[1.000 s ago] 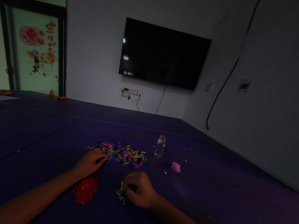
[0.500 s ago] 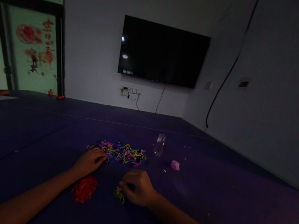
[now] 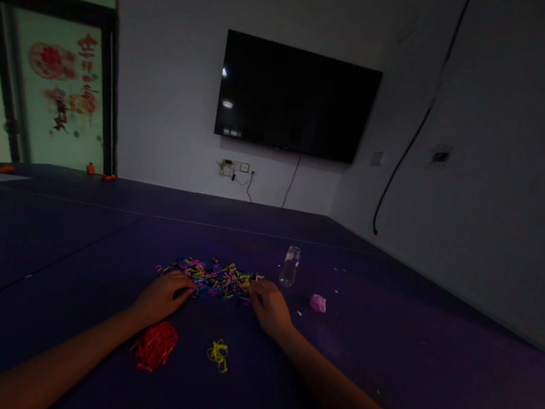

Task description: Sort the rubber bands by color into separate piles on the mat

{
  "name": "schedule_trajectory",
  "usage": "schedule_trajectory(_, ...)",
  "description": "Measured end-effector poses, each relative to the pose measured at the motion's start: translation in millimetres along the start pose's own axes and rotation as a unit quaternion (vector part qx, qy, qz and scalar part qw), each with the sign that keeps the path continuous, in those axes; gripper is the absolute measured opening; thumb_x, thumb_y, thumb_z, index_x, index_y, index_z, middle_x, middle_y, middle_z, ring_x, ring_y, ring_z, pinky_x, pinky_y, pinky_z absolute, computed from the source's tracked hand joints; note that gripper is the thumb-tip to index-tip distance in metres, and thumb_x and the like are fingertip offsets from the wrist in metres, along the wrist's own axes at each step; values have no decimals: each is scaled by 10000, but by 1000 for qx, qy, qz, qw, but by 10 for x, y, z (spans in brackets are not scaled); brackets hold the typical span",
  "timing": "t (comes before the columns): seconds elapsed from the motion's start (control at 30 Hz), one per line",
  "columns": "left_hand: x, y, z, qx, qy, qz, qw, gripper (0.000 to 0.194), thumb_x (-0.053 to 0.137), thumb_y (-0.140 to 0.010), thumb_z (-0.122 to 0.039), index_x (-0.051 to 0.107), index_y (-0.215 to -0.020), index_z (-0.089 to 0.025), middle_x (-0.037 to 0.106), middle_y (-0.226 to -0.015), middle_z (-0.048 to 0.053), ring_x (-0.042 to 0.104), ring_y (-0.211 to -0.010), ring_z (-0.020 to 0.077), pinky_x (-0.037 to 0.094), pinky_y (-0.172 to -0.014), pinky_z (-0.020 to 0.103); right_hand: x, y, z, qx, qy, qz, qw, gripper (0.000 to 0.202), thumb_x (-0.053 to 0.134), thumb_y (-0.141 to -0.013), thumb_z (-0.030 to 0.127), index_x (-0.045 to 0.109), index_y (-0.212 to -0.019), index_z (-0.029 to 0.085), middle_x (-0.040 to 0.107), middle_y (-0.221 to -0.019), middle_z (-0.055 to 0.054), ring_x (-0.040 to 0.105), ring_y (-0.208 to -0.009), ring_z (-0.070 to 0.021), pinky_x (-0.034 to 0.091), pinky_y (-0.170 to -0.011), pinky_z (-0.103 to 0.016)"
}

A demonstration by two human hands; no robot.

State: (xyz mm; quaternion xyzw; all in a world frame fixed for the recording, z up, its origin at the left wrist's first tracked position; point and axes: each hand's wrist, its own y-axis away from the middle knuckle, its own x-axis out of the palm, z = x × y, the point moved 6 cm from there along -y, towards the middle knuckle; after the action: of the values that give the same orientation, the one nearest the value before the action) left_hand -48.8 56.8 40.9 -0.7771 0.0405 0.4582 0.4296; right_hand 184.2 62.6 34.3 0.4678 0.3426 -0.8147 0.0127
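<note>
A spread pile of small multicoloured bands (image 3: 217, 279) lies on the dark purple surface. At its left edge rests my left hand (image 3: 164, 295), thumb and fingertips pinched together; what is between them is too small to name. My right hand (image 3: 270, 308) touches the pile's right edge with its fingers closed, and their tips are partly lost among the bands. Nearer to me, a heap of red bands (image 3: 154, 346) sits below my left hand. To its right is a small cluster of yellow bands (image 3: 218, 354), which neither hand touches.
A clear bottle (image 3: 290, 266) stands behind my right hand, and a pink lump (image 3: 318, 303) lies to the right of it. Small white scraps dot the surface nearby. A black television (image 3: 297, 99) hangs on the far wall. Orange objects lie near the door.
My right hand has moved from the yellow cluster up and to the right, to the edge of the multicoloured pile. My left hand has stayed in place.
</note>
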Motion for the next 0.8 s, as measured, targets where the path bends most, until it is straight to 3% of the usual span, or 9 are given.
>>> schedule_trajectory(0.17, -1, -9, -10, 0, 2, 2, 1000, 182, 496, -847, -183, 676, -836, -209, 698, -819, 26, 631, -810, 185, 490, -758, 328, 80, 39, 77, -14, 32, 56, 998, 274, 425, -908, 184, 680, -1006, 195, 648, -1122, -75, 544, -1097, -206, 403, -946, -337)
schedule_trajectory(0.33, 14, -2, 16, -7, 6, 6, 1000, 189, 494, -845, -176, 681, -839, -208, 696, -818, 32, 633, -810, 192, 492, -749, 333, 79, 53, 13, 35, 59, 68, 995, 274, 442, -889, 180, 682, -1020, 201, 644, -1144, -80, 541, -1111, -226, 399, -960, -360)
schedule_trajectory(0.63, 10, 5, 0, 0, 1, 0, 1000, 202, 481, -851, -186, 681, -841, -213, 697, -819, 29, 626, -807, 178, 494, -753, 326, 96, 34, -136, 61, 72, 36, 995, 283, 421, -887, 155, 697, -935, 190, 673, -1069, -95, 576, -1074, -221, 425, -935, -335)
schedule_trajectory(0.8, 19, 0, 7, 4, 6, -1, 1000, 202, 487, -848, -190, 687, -832, -213, 699, -832, 33, 626, -816, 180, 494, -766, 329, 51, 45, -177, 76, 72, 4, 994, 328, 381, -895, 137, 684, -1013, 178, 670, -1085, -101, 578, -1082, -215, 428, -943, -332)
